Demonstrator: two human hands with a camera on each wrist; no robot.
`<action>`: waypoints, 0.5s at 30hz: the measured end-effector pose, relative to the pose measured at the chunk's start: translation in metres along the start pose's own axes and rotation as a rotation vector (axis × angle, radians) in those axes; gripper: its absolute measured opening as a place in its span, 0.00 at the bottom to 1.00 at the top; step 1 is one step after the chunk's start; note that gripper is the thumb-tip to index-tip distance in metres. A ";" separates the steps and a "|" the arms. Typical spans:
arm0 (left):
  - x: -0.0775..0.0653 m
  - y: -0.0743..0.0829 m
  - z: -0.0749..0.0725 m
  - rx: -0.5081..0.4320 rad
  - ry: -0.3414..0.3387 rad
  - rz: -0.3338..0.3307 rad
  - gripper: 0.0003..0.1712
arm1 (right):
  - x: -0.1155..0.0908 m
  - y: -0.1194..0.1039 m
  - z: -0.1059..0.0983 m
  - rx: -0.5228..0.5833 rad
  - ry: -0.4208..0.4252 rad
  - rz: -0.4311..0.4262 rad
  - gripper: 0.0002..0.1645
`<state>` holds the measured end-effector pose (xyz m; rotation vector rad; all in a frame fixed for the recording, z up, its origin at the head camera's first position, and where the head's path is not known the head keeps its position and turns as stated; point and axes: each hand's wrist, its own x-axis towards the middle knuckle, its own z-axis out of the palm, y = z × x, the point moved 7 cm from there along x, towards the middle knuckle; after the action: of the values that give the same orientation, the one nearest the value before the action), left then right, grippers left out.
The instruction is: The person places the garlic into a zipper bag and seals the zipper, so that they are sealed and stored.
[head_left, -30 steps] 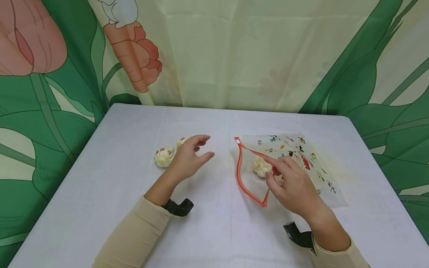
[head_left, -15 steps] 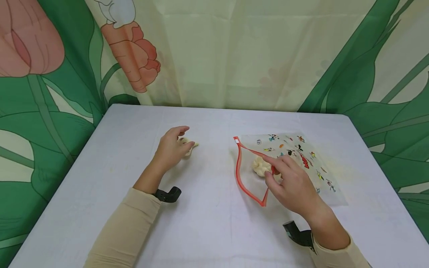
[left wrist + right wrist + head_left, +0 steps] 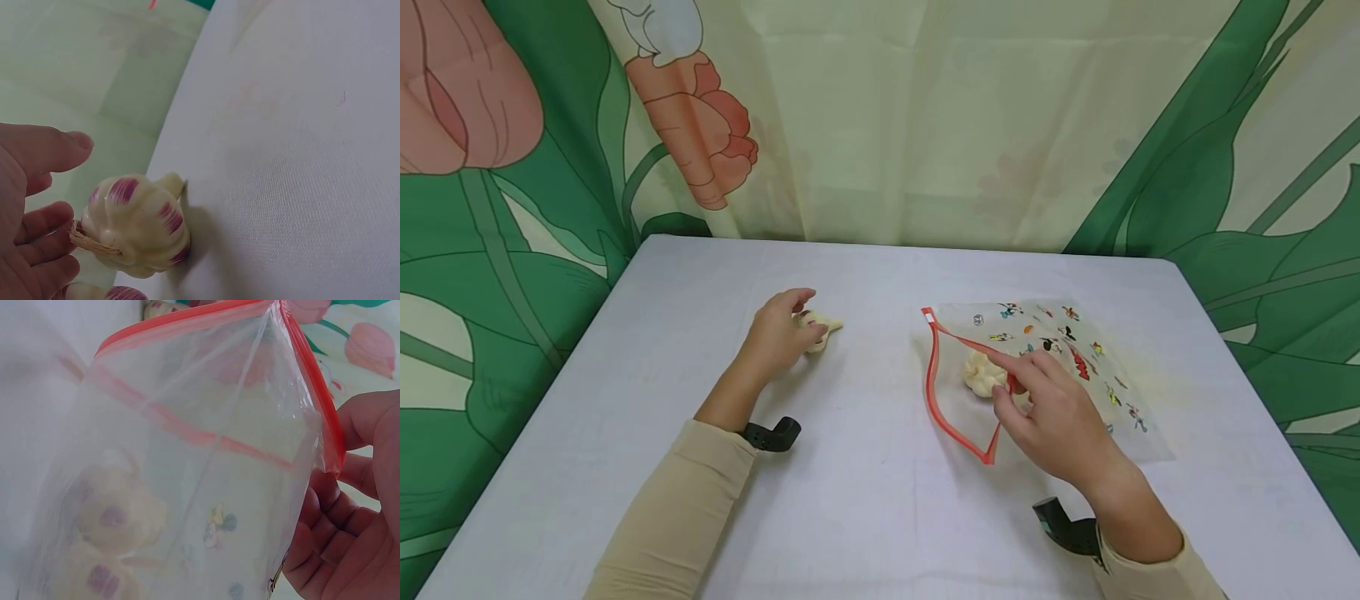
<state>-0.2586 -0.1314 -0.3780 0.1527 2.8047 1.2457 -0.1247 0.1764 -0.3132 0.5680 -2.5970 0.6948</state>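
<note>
My left hand (image 3: 775, 337) is beside a garlic bulb (image 3: 823, 327) on the table, partly covering it in the head view. In the left wrist view this bulb (image 3: 137, 225) is cream with purple streaks; my thumb is off it and my loosely bent fingers (image 3: 47, 234) are right at its root tuft. A second bulb (image 3: 100, 292) shows at the bottom edge there. My right hand (image 3: 1060, 417) pinches the red-edged mouth of a clear printed zip bag (image 3: 1120, 417), holding it apart. Inside the bag are garlic bulbs (image 3: 119, 509), seen hazily through the plastic.
A white cloth covers the table (image 3: 865, 500). Behind it hangs a curtain (image 3: 925, 125) printed with flowers and leaves. Each wrist wears a black camera mount (image 3: 772, 435).
My left hand has moved left over the garlic bulbs, now hiding the left one and leaving the other partly visible. The right hand and the bag have stayed nearly still.
</note>
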 end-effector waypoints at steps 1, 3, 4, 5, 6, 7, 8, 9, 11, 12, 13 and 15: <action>0.000 0.000 0.001 0.010 -0.007 0.003 0.35 | 0.000 0.000 0.000 0.001 0.000 0.000 0.25; 0.001 0.000 0.002 0.036 -0.017 0.011 0.35 | -0.001 0.000 0.000 0.002 0.000 0.001 0.25; 0.001 0.000 0.002 0.050 -0.019 0.014 0.35 | -0.001 0.001 0.000 0.002 -0.001 0.003 0.25; 0.001 0.001 0.003 0.067 -0.022 0.019 0.34 | -0.001 0.001 0.000 0.004 -0.003 0.005 0.25; 0.001 0.001 0.003 0.084 -0.025 0.021 0.34 | -0.001 0.001 0.000 0.005 -0.004 0.007 0.26; 0.001 0.001 0.004 0.101 -0.029 0.022 0.34 | -0.001 0.000 0.001 0.007 -0.008 0.010 0.26; 0.001 0.000 0.004 0.119 -0.033 0.022 0.34 | -0.001 0.000 0.001 0.008 -0.010 0.014 0.26; 0.002 0.000 0.005 0.137 -0.038 0.025 0.34 | -0.001 0.001 0.001 0.009 -0.013 0.019 0.26; 0.003 -0.001 0.006 0.171 -0.049 0.023 0.35 | -0.001 0.001 0.001 0.012 -0.014 0.023 0.26; 0.004 -0.001 0.007 0.183 -0.054 0.024 0.35 | -0.001 0.001 0.001 0.011 -0.013 0.022 0.26; 0.004 -0.001 0.008 0.193 -0.059 0.022 0.35 | -0.001 0.001 0.001 0.011 -0.011 0.021 0.26; 0.005 -0.001 0.009 0.208 -0.066 0.016 0.35 | -0.001 0.001 0.000 0.010 -0.004 0.015 0.26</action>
<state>-0.2624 -0.1250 -0.3849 0.2229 2.8744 0.9300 -0.1247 0.1774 -0.3143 0.5542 -2.6054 0.7128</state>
